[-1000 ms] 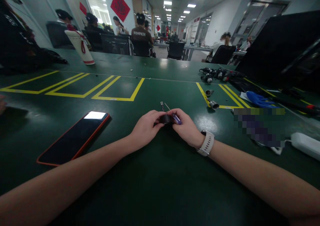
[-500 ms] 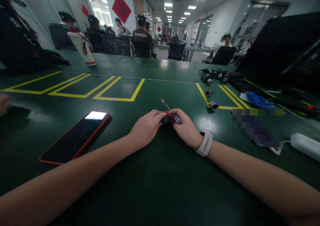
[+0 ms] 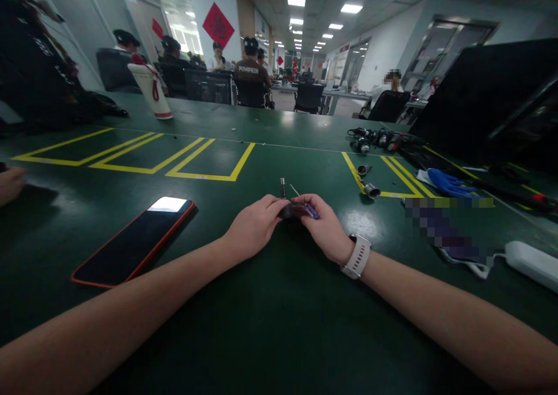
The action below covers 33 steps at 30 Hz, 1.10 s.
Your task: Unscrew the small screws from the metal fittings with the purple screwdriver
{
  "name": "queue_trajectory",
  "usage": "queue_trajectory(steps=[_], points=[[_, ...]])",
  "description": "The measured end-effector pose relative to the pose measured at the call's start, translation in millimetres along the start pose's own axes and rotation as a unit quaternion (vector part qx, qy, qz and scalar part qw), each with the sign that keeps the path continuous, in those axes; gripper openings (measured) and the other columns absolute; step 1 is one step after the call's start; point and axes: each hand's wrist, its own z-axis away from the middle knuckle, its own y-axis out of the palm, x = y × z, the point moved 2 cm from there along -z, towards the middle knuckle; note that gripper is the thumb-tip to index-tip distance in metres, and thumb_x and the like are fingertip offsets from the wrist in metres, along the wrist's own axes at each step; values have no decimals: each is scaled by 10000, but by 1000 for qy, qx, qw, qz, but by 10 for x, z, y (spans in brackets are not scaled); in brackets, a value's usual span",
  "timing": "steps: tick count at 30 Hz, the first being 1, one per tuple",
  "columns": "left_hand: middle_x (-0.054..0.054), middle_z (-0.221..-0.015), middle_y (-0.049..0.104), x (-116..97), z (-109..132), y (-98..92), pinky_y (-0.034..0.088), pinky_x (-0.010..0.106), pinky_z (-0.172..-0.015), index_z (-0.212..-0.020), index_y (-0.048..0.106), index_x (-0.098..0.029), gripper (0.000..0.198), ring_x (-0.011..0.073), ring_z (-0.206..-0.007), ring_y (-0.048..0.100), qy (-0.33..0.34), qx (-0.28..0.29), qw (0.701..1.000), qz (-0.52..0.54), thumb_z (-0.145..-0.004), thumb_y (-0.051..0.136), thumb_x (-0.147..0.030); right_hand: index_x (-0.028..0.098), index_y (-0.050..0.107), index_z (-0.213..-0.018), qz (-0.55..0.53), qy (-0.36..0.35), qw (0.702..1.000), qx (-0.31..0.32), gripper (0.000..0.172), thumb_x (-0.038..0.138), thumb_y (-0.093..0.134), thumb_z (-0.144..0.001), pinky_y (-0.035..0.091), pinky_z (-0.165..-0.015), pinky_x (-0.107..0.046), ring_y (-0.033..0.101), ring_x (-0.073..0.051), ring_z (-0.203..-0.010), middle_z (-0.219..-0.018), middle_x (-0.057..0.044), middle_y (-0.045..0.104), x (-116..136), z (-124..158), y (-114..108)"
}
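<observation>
Above the green table, my left hand [image 3: 255, 226] is closed with its fingertips on a small dark round part [image 3: 286, 212], from which a slim metal stem [image 3: 283, 188] sticks up. My right hand [image 3: 325, 227], with a pale watch strap at the wrist, is curled around a small screwdriver [image 3: 312, 211]. The screwdriver has a see-through purple-blue handle and a thin shaft pointing up and left. My right fingertips also meet the dark part from its right side. Fingers cover much of that part, so its exact kind is not clear.
A phone [image 3: 131, 244] in an orange-red case lies left of my forearm. Two metal cup-shaped parts [image 3: 372, 191], dark corded gear [image 3: 364, 145], a blue glove [image 3: 451, 181] and a white block [image 3: 532, 264] lie right. Another person's hand [image 3: 11, 184] is at the left edge.
The whole view has shifted slightly down and right. Both my hands keep their hold on the dark part and screwdriver, almost unmoved. At the left edge the other person's hand shows a little more.
</observation>
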Motion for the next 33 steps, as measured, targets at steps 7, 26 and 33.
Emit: queue_trajectory(steps=[7, 26, 33], points=[[79, -1077, 643, 95, -29, -74, 460, 399, -965, -1141, 546, -144, 399, 184, -1000, 612, -243, -101, 891, 370, -754, 641, -146, 185, 599, -938, -7, -32, 997, -64, 190, 339, 545, -840, 489, -734, -312, 612, -147, -781, -912, -46, 654, 146, 4, -164], [75, -969, 697, -311, 168, -352, 531, 291, -894, -905, 662, -129, 190, 164, -911, 654, -401, -96, 673, 614, -773, 586, -17, 203, 443, -557, 143, -68, 986, -58, 380, 384, 432, -892, 300, -458, -246, 373, -93, -446, -475, 57, 369, 292, 16, -257], [70, -951, 699, -276, 185, -333, 534, 305, -887, -914, 649, -136, 214, 166, -899, 659, -412, -91, 677, 603, -760, 590, 1, 199, 467, -552, 165, -77, 983, -13, 362, 359, 461, -877, 288, -462, -247, 378, -90, -442, -468, 57, 393, 354, 4, -215]])
